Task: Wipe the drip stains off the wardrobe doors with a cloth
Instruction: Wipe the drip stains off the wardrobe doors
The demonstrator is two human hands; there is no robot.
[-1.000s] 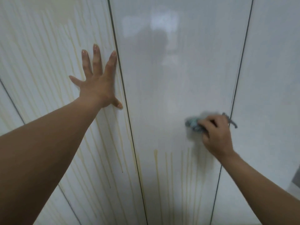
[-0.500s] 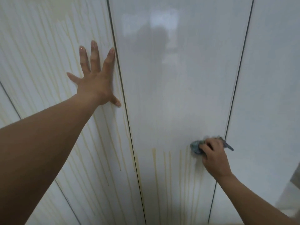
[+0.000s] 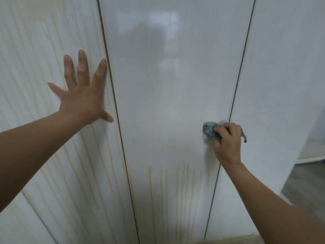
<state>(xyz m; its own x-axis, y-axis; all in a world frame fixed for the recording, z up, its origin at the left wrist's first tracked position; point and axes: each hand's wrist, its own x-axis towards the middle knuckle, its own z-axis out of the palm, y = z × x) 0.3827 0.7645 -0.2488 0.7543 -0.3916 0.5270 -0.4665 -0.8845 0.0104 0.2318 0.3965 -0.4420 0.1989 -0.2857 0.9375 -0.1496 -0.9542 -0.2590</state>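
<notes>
Glossy white wardrobe doors fill the view. The middle door (image 3: 167, 103) is plain white in its upper part, and yellowish drip stains (image 3: 175, 187) run down its lower part. The left door (image 3: 35, 67) is streaked with drips from top to bottom. My right hand (image 3: 227, 143) grips a bunched blue-grey cloth (image 3: 209, 132) and presses it against the middle door near its right edge, above the stains. My left hand (image 3: 82, 95) lies flat on the left door with fingers spread, beside the gap between the doors.
A third white door (image 3: 281, 85) stands to the right with no visible streaks. Past the wardrobe's right side, grey floor (image 3: 306, 187) and a white skirting show. A beige edge (image 3: 237, 239) shows at the bottom of the view.
My right hand with the cloth went down the middle door to the top of the stains, then came back up a little. My left hand has stayed flat on the left door.
</notes>
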